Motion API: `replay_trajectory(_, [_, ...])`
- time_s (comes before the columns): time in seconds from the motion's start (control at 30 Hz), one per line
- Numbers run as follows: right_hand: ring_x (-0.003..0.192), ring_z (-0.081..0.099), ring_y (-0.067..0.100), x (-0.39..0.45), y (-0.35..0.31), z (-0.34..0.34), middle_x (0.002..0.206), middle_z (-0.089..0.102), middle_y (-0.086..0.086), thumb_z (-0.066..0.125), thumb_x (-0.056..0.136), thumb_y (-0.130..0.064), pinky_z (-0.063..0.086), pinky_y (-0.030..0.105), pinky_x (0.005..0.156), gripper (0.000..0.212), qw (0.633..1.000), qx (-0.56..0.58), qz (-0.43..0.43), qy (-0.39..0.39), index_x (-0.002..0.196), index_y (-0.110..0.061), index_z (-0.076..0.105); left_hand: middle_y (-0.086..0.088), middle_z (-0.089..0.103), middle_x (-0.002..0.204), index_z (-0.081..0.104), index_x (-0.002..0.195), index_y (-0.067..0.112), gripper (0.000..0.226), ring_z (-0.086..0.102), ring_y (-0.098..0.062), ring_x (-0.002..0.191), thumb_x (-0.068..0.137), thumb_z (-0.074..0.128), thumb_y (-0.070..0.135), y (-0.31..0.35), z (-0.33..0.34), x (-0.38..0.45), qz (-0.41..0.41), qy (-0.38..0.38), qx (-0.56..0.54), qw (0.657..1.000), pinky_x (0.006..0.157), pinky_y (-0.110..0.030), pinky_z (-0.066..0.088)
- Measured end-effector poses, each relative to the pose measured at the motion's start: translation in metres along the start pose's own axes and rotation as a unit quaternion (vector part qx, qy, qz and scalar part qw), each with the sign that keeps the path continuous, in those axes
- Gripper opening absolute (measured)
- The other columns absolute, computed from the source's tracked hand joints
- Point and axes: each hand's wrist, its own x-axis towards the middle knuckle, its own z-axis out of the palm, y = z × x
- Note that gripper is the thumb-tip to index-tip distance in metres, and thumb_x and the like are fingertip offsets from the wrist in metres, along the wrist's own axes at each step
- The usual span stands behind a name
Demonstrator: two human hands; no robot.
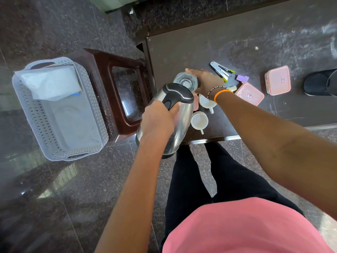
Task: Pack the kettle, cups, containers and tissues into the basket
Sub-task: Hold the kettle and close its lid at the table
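The person stands at the near corner of a dark table (237, 52), and the left hand (157, 119) has its fingers wrapped round the black handle of a steel electric kettle (179, 117), thumb lying along the grip. The kettle sits at centre frame, tilted, its base hanging out past the table edge over the floor. The right hand (206, 81) reaches further up the frame to a clear drinking glass (185, 81); its fingers look fairly straight against the glass's right side, and I cannot tell whether they have hold of it yet.

At left of frame the grey perforated basket (60, 125) rests on a dark brown stool (124, 92), with a white tissue pack (50, 82) already lying in its upper end. Two white cups (199, 120) stand just right of the kettle, near the table edge. Two pink lidded containers (278, 80) lie further right, one just beside the right wrist, the other well apart. A stapler (219, 70) lies above them.

The risk I see is in the crowding. The kettle's body hangs very near the cups, so a swing toward the basket may clip one off the edge. Working both hands at once divides attention, and the glass could slip from a loose touch. The basket overhangs its stool, so a heavy kettle set at the near end might tip it.
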Motion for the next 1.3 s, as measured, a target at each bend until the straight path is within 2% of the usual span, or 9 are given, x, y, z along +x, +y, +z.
replay_trajectory(0.13, [0.126, 0.048, 0.034, -0.001, 0.000, 0.000, 0.143, 0.043, 0.006, 0.056, 0.083, -0.024, 0.044, 0.051, 0.100, 0.066, 1.000, -0.002, 0.000, -0.001, 0.140, -0.042, 0.028, 0.002, 0.045, 0.064, 0.039, 0.063, 0.017, 0.045, 0.051, -0.026, 0.070, 0.086, 0.052, 0.053, 0.001, -0.001, 0.001, 0.004, -0.001, 0.001, 1.000, 0.060, -0.033, 0.037])
replay_trajectory(0.3, [0.127, 0.047, 0.034, -0.001, 0.000, 0.001, 0.144, 0.043, 0.006, 0.057, 0.084, -0.024, 0.044, 0.052, 0.101, 0.066, 1.000, -0.014, 0.000, -0.001, 0.141, -0.042, 0.027, 0.002, 0.045, 0.064, 0.037, 0.062, 0.018, 0.045, 0.049, -0.024, 0.066, 0.087, 0.052, 0.052, 0.004, 0.000, 0.002, 0.010, 0.006, -0.005, 1.000, 0.051, -0.029, 0.031])
replay_trajectory(0.47, [0.129, 0.045, 0.034, 0.000, 0.000, 0.000, 0.146, 0.041, 0.007, 0.058, 0.085, -0.026, 0.043, 0.053, 0.102, 0.067, 1.000, -0.019, 0.000, -0.002, 0.141, -0.042, 0.025, 0.002, 0.044, 0.064, 0.036, 0.062, 0.018, 0.045, 0.051, -0.026, 0.070, 0.087, 0.052, 0.053, 0.005, 0.001, 0.003, 0.009, 0.006, -0.002, 1.000, 0.059, -0.033, 0.036])
replay_trajectory(0.67, [0.126, 0.048, 0.035, -0.001, 0.001, 0.001, 0.143, 0.044, 0.007, 0.058, 0.084, -0.023, 0.045, 0.052, 0.100, 0.067, 1.000, -0.019, 0.000, 0.006, 0.140, -0.043, 0.027, 0.002, 0.045, 0.065, 0.037, 0.063, 0.018, 0.045, 0.051, -0.025, 0.069, 0.086, 0.053, 0.053, -0.001, 0.001, 0.001, 0.008, 0.009, -0.012, 1.000, 0.053, -0.030, 0.034])
replay_trajectory(0.8, [0.126, 0.048, 0.034, -0.001, 0.000, 0.001, 0.144, 0.043, 0.007, 0.058, 0.083, -0.024, 0.045, 0.053, 0.100, 0.067, 1.000, -0.014, 0.000, 0.008, 0.140, -0.043, 0.027, 0.001, 0.048, 0.068, 0.040, 0.065, 0.018, 0.043, 0.054, -0.027, 0.074, 0.086, 0.052, 0.054, -0.003, 0.002, 0.001, 0.003, 0.007, -0.017, 1.000, 0.061, -0.033, 0.040])
replay_trajectory(0.93, [0.128, 0.047, 0.035, -0.002, -0.001, 0.002, 0.143, 0.044, 0.008, 0.058, 0.084, -0.025, 0.044, 0.055, 0.100, 0.066, 1.000, -0.014, -0.004, 0.009, 0.141, -0.042, 0.027, -0.004, 0.056, 0.080, 0.051, 0.081, 0.011, 0.044, 0.058, -0.029, 0.078, 0.085, 0.053, 0.055, -0.013, 0.006, 0.001, 0.005, 0.009, -0.038, 0.999, 0.064, -0.035, 0.045])
replay_trajectory(1.0, [0.128, 0.046, 0.035, -0.001, -0.002, 0.002, 0.144, 0.044, 0.009, 0.057, 0.084, -0.024, 0.043, 0.055, 0.101, 0.067, 1.000, -0.014, -0.005, 0.010, 0.141, -0.041, 0.027, -0.001, 0.053, 0.077, 0.051, 0.084, 0.011, 0.045, 0.056, -0.027, 0.076, 0.083, 0.054, 0.057, -0.023, 0.010, -0.001, 0.022, 0.019, -0.040, 0.999, 0.065, -0.035, 0.044])
replay_trajectory(1.17, [0.127, 0.046, 0.035, 0.000, -0.002, 0.002, 0.144, 0.043, 0.009, 0.057, 0.083, -0.022, 0.044, 0.053, 0.100, 0.068, 1.000, -0.020, -0.007, 0.010, 0.141, -0.041, 0.026, 0.001, 0.054, 0.069, 0.051, 0.080, 0.010, 0.048, 0.052, -0.022, 0.068, 0.078, 0.061, 0.057, -0.048, 0.026, -0.007, 0.067, 0.037, -0.073, 0.994, 0.060, -0.030, 0.037])
replay_trajectory(1.3, [0.125, 0.048, 0.035, -0.002, -0.003, 0.003, 0.141, 0.045, 0.008, 0.055, 0.082, -0.024, 0.044, 0.052, 0.100, 0.068, 1.000, -0.023, 0.002, 0.012, 0.140, -0.044, 0.025, 0.005, 0.052, 0.064, 0.049, 0.073, 0.014, 0.044, 0.047, -0.009, 0.059, 0.075, 0.064, 0.055, -0.065, 0.032, -0.010, 0.066, 0.036, -0.151, 0.986, 0.054, -0.011, 0.038])
